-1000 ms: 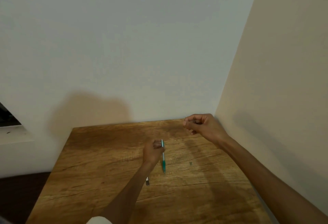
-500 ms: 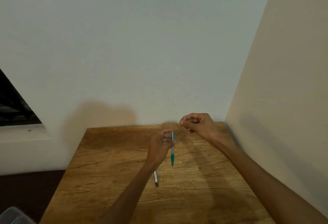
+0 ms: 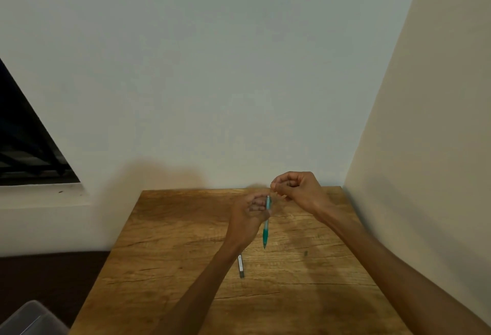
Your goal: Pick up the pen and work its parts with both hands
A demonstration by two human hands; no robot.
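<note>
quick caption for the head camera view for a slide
Left hand grips a teal pen over a wooden table; right hand, fingers curled, at its top end.

The slim plastic pen [image 3: 266, 231] is teal, the wooden table [image 3: 186, 228] honey-brown with dark grain, and the small flat stick [image 3: 241, 266] grey and white.

Quick count: two hands, a left one [image 3: 249, 215] and a right one [image 3: 297, 188]. One teal pen [image 3: 266, 225]. One small grey stick-shaped thing [image 3: 241, 266] lying on the wood, can't tell what it is. One wooden tabletop [image 3: 170, 255]. One clear plastic container [image 3: 29, 318] poking in at the bottom-left corner. One dark window opening [image 3: 24, 143] on the left.
</note>
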